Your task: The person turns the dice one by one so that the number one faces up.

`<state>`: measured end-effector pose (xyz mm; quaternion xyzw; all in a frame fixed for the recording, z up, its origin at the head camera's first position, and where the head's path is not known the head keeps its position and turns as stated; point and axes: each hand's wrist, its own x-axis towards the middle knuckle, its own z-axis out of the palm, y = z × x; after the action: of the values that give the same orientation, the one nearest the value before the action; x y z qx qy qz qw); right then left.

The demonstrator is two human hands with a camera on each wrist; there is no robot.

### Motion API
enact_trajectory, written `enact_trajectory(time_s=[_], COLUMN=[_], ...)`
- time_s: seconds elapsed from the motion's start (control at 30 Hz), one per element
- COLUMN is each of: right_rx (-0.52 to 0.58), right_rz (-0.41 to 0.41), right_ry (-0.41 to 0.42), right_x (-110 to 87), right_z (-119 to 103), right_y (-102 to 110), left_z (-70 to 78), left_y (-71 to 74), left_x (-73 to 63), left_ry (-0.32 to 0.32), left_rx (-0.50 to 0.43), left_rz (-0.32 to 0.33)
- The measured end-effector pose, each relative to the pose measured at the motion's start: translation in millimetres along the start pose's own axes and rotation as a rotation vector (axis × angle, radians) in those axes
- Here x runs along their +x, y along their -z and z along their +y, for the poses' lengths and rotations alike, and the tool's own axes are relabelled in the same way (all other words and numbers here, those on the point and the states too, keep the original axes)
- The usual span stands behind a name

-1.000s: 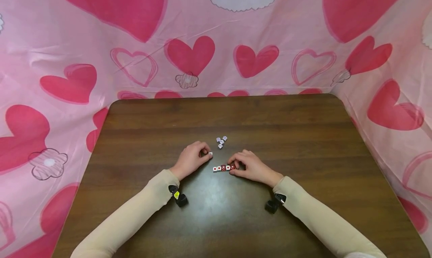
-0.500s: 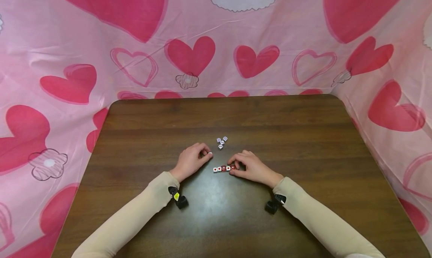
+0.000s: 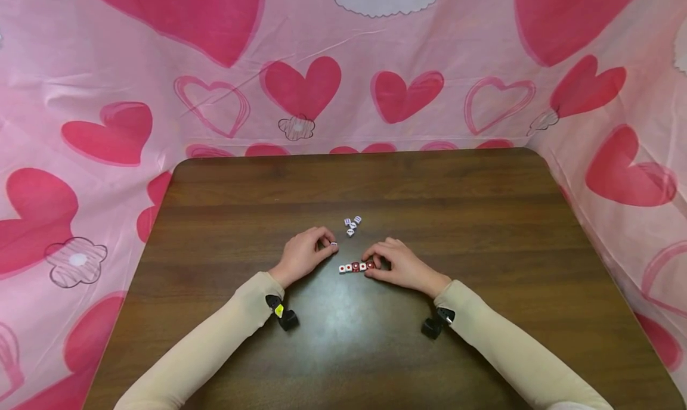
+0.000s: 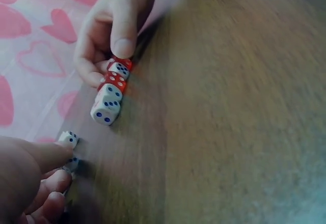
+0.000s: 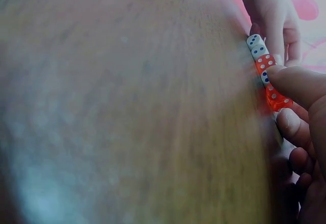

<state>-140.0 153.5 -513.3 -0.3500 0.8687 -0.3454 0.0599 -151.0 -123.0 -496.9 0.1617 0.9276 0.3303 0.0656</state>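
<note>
Pinching a die (image 3: 334, 244) (white) is the left hand (image 3: 303, 252).

- One small white cubic die with dark pips (image 3: 334, 244): pinched between thumb and fingertips of the left hand (image 3: 305, 254), beyond the row's left end.
- Two white cubic dice with single red pips on top (image 3: 346, 269): side by side, forming the row's left end.
- One translucent red cubic die with white pips (image 3: 355, 267): mid-row.
- A third red-topped-pip white die (image 3: 362, 267): next along.
- A second translucent red die (image 3: 370, 266): right end, partly covered, gripped by the right hand (image 3: 402, 266).
- Four loose white cubic dice with dark pips (image 3: 352, 225): clustered farther off, variously turned.
</note>
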Motion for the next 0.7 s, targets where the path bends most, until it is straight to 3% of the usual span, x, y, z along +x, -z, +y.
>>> enact_trajectory(time_s=[0.7], right_rx=[0.013], right_rz=[-0.016], right_ry=[-0.027], right_x=[1.0], right_z=[3.5], right_y=[-0.5], left_z=[-5.0], left_y=[0.5], left_x=[2.3], left_ry=[-0.035], left_rx=[-0.013], left_rz=[0.001])
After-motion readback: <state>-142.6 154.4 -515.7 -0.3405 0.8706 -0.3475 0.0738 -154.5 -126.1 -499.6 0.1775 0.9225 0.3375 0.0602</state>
